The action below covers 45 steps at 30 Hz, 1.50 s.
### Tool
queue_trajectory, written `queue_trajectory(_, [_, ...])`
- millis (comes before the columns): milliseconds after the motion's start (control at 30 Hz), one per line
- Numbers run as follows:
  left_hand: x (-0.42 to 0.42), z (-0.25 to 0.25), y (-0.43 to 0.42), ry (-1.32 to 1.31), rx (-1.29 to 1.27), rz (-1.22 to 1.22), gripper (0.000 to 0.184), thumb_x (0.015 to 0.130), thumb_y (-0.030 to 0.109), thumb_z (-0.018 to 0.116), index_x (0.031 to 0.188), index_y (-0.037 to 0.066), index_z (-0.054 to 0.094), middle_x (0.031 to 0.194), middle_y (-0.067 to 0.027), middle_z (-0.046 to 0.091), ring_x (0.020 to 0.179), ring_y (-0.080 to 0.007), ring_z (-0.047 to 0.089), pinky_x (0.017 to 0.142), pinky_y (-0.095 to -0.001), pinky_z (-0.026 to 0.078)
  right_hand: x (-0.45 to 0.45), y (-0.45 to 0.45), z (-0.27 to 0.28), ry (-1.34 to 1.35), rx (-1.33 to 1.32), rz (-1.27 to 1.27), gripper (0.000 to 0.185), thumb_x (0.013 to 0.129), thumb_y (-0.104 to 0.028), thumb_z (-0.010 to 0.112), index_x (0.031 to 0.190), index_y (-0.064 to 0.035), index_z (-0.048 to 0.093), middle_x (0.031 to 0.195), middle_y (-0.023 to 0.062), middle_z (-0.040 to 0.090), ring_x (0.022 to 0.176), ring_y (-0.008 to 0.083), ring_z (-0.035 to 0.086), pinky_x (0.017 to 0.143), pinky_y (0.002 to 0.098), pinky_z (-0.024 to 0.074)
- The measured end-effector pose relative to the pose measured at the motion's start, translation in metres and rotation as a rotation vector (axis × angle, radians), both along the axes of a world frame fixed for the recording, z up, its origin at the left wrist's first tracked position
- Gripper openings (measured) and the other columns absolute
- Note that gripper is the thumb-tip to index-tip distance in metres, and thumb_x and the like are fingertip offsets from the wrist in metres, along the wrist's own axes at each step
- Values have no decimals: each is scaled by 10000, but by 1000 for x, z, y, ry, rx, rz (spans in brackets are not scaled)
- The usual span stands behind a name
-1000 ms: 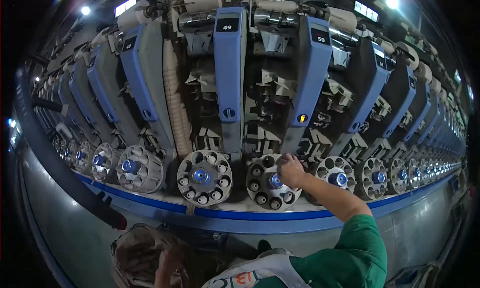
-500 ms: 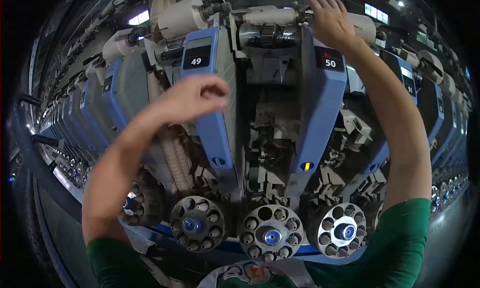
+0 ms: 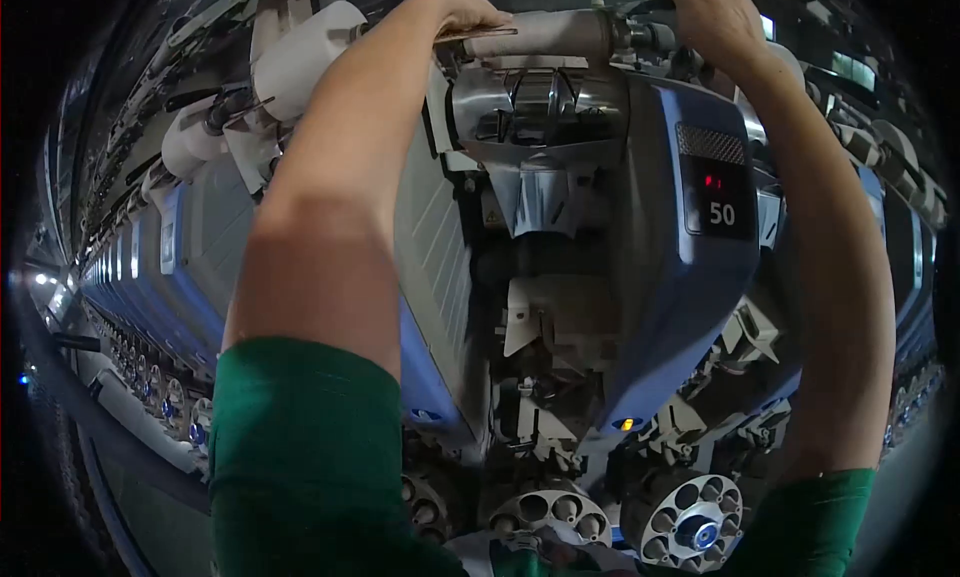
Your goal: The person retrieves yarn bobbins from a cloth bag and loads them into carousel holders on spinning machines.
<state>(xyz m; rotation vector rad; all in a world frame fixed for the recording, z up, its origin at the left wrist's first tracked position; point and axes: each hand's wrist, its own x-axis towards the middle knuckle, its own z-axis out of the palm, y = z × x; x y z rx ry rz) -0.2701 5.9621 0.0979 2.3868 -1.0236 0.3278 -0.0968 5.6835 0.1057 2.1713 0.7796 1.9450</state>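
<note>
A narrow yarn bobbin (image 3: 550, 35) lies across the top of the winding unit, above a shiny metal drum (image 3: 540, 107). My left hand (image 3: 468, 9) is at the bobbin's left end, beside a thin brownish plate (image 3: 480, 34). Its visible fingers stretch to the right; whether they touch the bobbin cannot be made out. Up at the right, my right hand (image 3: 718, 19) is above the dark holder (image 3: 645, 37) at the bobbin's other end. The top edge of the view cuts off its fingertips, hiding any grip.
Blue housing number 50 (image 3: 715, 177) shows a red display and a lit yellow knob (image 3: 627, 425). Larger white yarn packages (image 3: 305, 62) sit on the left. Below are round magazines (image 3: 695, 527) with several tube pockets. More winding units recede on both sides.
My left hand has risen from in front of unit 49 to the bobbin's left end. My right hand appears slightly higher and further right. The view has moved closer to unit 50.
</note>
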Motion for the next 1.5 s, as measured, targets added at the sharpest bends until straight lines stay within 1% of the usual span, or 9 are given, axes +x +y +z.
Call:
queue_trajectory(1033, [-51,-34,-35,695,191,-766,270,933,230,446,907,-22,538,813,-128,593,728,-198,584,618,-314,464,-31,16,-8,-211,45,193,384,802,-175,624,1153,-55,522,1138,98,558,1118,244,480,963,376,358])
queue_trajectory(1133, [-69,-48,-32,760,206,-829,273,938,227,436,903,-26,531,812,-137,590,723,-205,584,616,-320,464,-95,-30,-77,-234,49,222,376,803,-176,625,1145,-53,528,1130,97,563,1113,241,484,958,374,362])
queue_trajectory(1200, [-72,-48,-28,793,210,-871,275,940,225,430,900,-28,527,811,-143,587,719,-210,583,614,-324,464,-82,4,-43,-257,41,244,371,803,-176,626,1140,-52,532,1125,96,566,1109,239,488,955,372,365])
queue_trajectory(1233, [-67,-101,-34,594,525,-883,319,940,258,428,808,-26,491,778,-153,577,713,-253,595,625,-353,454,-73,28,-21,-269,37,255,368,804,-176,627,1137,-51,534,1122,96,568,1107,238,489,953,371,366])
queue_trajectory(1267, [-63,-156,-29,96,695,-1104,324,936,255,429,806,-35,491,771,-148,577,700,-264,595,659,-376,454,-72,39,-8,-282,31,264,365,804,-177,627,1134,-50,535,1120,95,569,1105,237,491,952,370,368])
queue_trajectory(1333, [-70,-184,-15,919,776,-728,304,878,208,432,796,-63,544,692,-113,613,730,-245,628,677,-371,464,-81,43,-6,-300,27,274,360,805,-177,628,1129,-48,539,1115,94,573,1101,235,494,948,369,371])
queue_trajectory(1367, [-73,-188,-10,922,776,-733,304,878,208,432,796,-63,544,692,-113,613,730,-245,628,677,-371,464,-89,50,-11,-303,27,278,357,805,-177,628,1126,-48,541,1112,94,574,1099,234,496,947,368,372])
queue_trajectory(1433, [-79,-197,0,944,474,-631,283,892,192,427,819,-56,543,711,-111,618,708,-234,619,672,-355,463,-96,52,-13,-296,30,279,352,805,-178,629,1121,-46,545,1107,93,577,1096,232,499,943,366,375])
queue_trajectory(1500, [-92,-218,7,900,308,-716,281,903,193,419,830,-51,537,716,-108,617,707,-223,614,668,-344,462,-95,49,-21,-271,38,267,347,806,-178,630,1116,-45,549,1102,92,581,1092,230,502,940,365,377])
